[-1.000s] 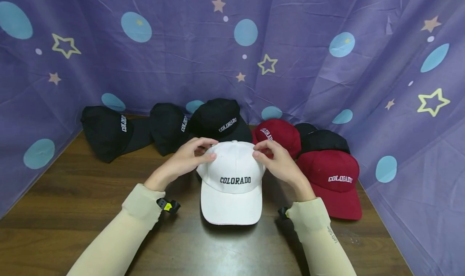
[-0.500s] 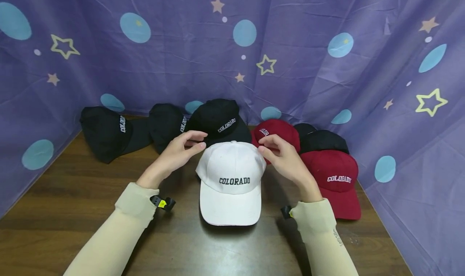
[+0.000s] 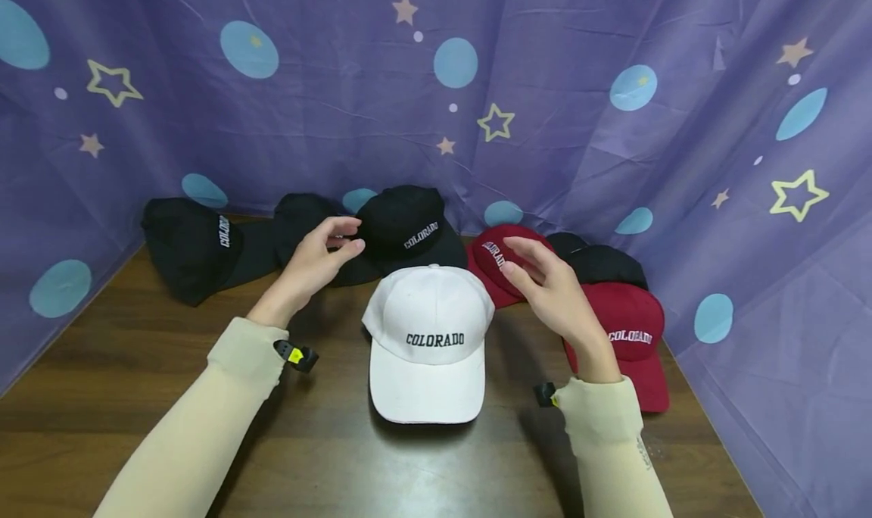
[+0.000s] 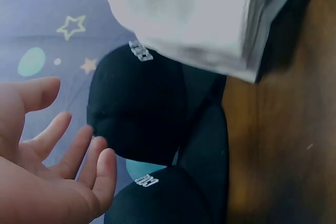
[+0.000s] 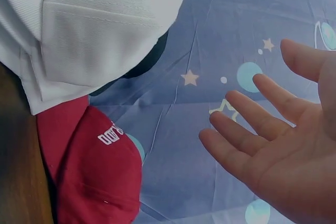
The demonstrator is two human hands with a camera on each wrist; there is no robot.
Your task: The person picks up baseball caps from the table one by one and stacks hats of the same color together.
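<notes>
A white baseball cap [image 3: 434,313] lettered COLORADO sits mid-table, its brim toward me; a dark edge shows beneath its left side. My left hand [image 3: 315,259] hovers to the cap's upper left, fingers relaxed and holding nothing. On the other side my right hand [image 3: 555,291] is raised, apart from the cap, in front of the red caps. Both palms face inward. In the left wrist view the loose fingers [image 4: 97,169] are beside a black cap [image 4: 136,103]. The right wrist view has spread fingers [image 5: 247,124] away from the white cap [image 5: 100,30].
Along the back stand black caps, one at far left [image 3: 184,249] and one behind the white cap [image 3: 402,226]. A red cap [image 3: 493,257] is right of them, another red cap [image 3: 627,336] nearer, black caps [image 3: 602,264] behind it. A purple curtain [image 3: 354,79] encloses the wooden table [image 3: 327,442].
Both hands have let go of the white cap and moved apart, the left one leftward and up, the right one rightward. The white cap stays where it was.
</notes>
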